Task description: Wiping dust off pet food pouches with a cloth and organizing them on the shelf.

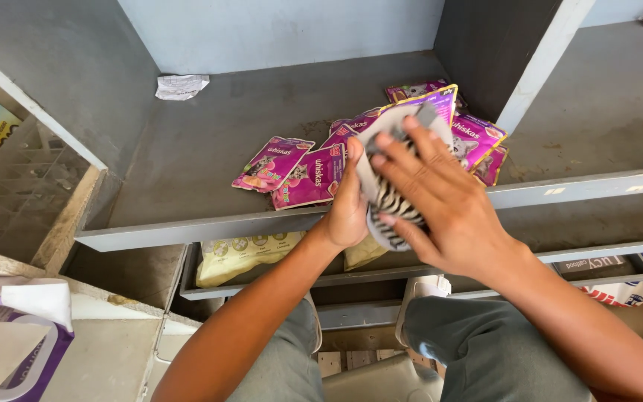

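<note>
Both hands, left hand (349,212) and right hand (440,205), grip a stack of pet-food pouches (388,197), fingers (400,145) spread across it, above a grey shelf (187,149) bearing purple pouches (292,167).

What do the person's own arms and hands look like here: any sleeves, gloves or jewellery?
Both forearms are bare up to the frame edge, with no sleeves in view. The left hand and right hand wear no gloves, rings, watch or bands that can be seen. Grey-green trousers show below them.
</note>
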